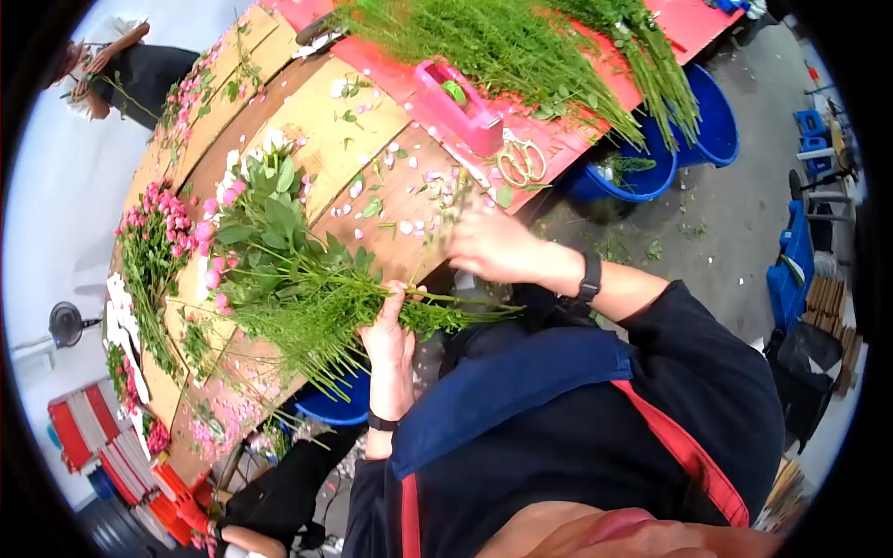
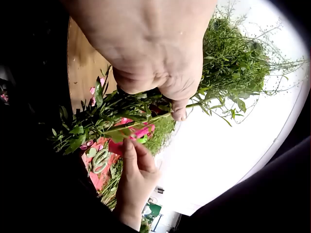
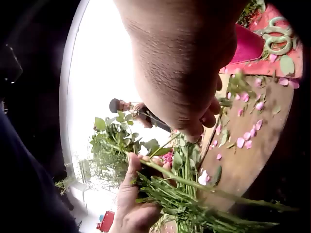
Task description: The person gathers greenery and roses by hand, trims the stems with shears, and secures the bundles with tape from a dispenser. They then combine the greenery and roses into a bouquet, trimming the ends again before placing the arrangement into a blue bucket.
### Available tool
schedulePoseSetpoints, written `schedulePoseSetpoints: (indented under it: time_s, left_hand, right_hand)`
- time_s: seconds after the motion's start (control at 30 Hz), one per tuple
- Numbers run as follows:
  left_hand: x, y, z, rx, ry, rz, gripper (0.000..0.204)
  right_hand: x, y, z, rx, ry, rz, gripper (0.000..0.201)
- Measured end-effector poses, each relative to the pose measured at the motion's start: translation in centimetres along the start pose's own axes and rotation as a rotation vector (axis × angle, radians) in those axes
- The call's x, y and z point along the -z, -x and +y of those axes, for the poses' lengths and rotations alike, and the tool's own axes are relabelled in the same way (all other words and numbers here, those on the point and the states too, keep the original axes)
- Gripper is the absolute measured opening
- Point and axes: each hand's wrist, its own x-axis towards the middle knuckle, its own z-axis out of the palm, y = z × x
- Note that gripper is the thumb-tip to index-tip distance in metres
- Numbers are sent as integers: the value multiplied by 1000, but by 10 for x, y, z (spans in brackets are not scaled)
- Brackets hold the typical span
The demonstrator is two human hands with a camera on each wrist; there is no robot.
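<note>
My left hand gripped a bouquet by its stems, fingers curled round them, just off the table's near edge. My right hand lay at that edge, fingertips pinching a thin green sprig among loose petals. Two blue buckets stood on the floor beyond the far edge, one holding a few greens. A pink tape dispenser and scissors lay on the red end, beside heaped greenery. More roses lay along the table's left part.

A florist's workshop: cut greenery, roses, scissors and water buckets around a worktable.
</note>
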Motion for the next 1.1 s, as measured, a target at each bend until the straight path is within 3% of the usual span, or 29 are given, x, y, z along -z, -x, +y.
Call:
schedulePoseSetpoints:
  time_s: [0.03, 0.07, 0.1, 0.17, 0.2, 0.27, 0.3, 0.47, 0.5, 0.57, 0.67, 0.77, 0.87, 1.0, 1.1]
  left_hand:
    - [-4, -3, -5, 5, -14, 25, 12]
    - [-18, -2, -4, 18, -3, 75, 12]
    - [-24, -7, -9, 47, 28, 129, 14]
    - [-23, -23, -29, 77, 91, 217, 13]
    - [-30, -27, -33, 90, 80, 235, 14]
    - [-43, -33, -40, 101, 72, 217, 13]
    - [-48, -37, -42, 95, 71, 176, 15]
    - [-73, -49, -48, 76, 161, 178, 24]
    - [-75, -50, -50, 74, 182, 180, 27]
    - [-79, -52, -54, 27, 181, 132, 30]
    - [-89, -49, -53, 40, 177, 119, 32]
    - [-98, -49, -57, 25, 187, 118, 33]
    - [-114, -45, -53, -35, 149, 143, 35]
    - [-110, -41, -53, -42, 159, 112, 41]
    - [-111, -37, -52, -61, 142, 160, 42]
  right_hand:
    - [13, 3, 17, -58, -22, -68, 6]
    - [36, -2, 24, -410, 52, -300, 8]
    - [26, 16, 57, -427, 171, -221, 8]
    - [-7, 42, 144, -472, 149, 84, 21]
    - [18, 28, 135, -745, -2, 24, 33]
    - [1, 38, 167, -754, 174, -108, 41]
    - [2, 35, 165, -736, 244, -46, 42]
    - [35, 52, 185, -911, 71, -399, 44]
    - [47, 62, 182, -848, -25, -390, 31]
    - [52, 91, 174, -867, -615, -428, 25]
    - [64, 88, 130, -781, -1115, -506, 34]
    - [57, 69, 105, -599, -1071, -621, 39]
    - [64, 53, 96, -572, -961, -672, 36]
    - [71, 50, 91, -455, -852, -570, 33]
    - [76, 43, 87, -460, -875, -617, 31]
